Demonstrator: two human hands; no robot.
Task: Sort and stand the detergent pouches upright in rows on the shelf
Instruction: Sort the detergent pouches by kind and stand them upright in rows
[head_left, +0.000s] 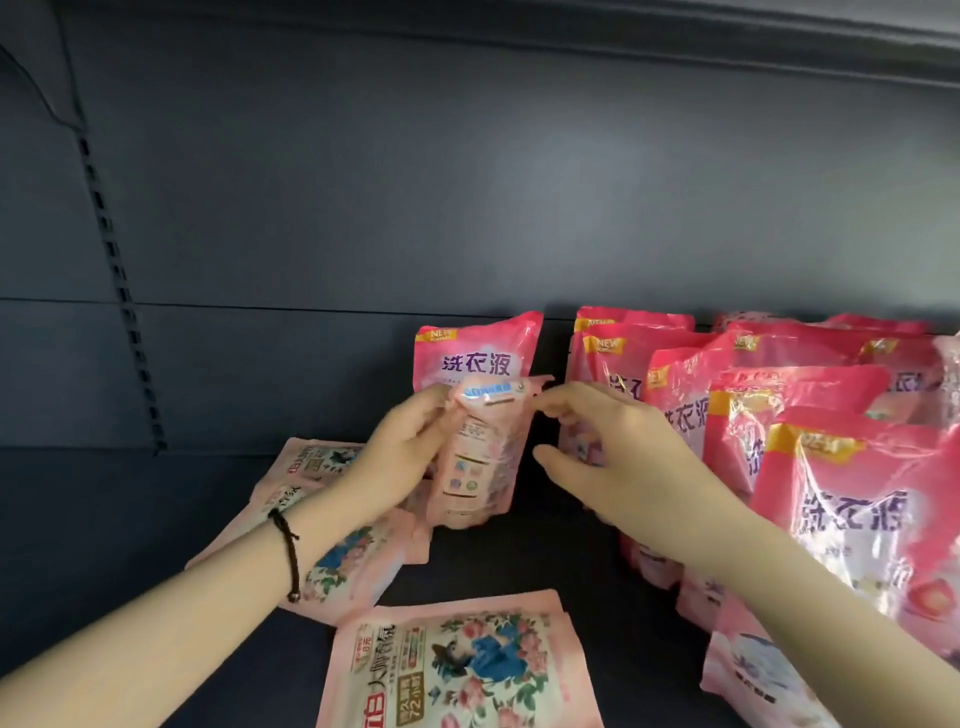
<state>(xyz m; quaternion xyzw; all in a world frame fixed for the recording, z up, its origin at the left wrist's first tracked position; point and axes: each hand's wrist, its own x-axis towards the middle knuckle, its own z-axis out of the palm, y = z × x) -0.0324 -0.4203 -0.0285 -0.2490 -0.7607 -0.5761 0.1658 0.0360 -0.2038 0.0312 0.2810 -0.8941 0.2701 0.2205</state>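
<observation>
Head view showed the left hand (410, 447) gripping the pale pouch (478, 467) along its upper side, while the fingers (558, 402) of the right hand (597, 447) pinched its top corner. The pale pouch stood upright, printed back towards the person, just in front of the lone deep-pink pouch (478, 353); whether its base touched the shelf (545, 561) I could not tell. To my eye the step was seating it. I would have pressed the base flat and square before letting go, since the soft film looked likely to slump. It seemed to belong in its own row, apart from the deep-pink rows (841, 509) right of the lone deep-pink pouch. More floral pouches (457, 670) lay flat in front of that pouch.
</observation>
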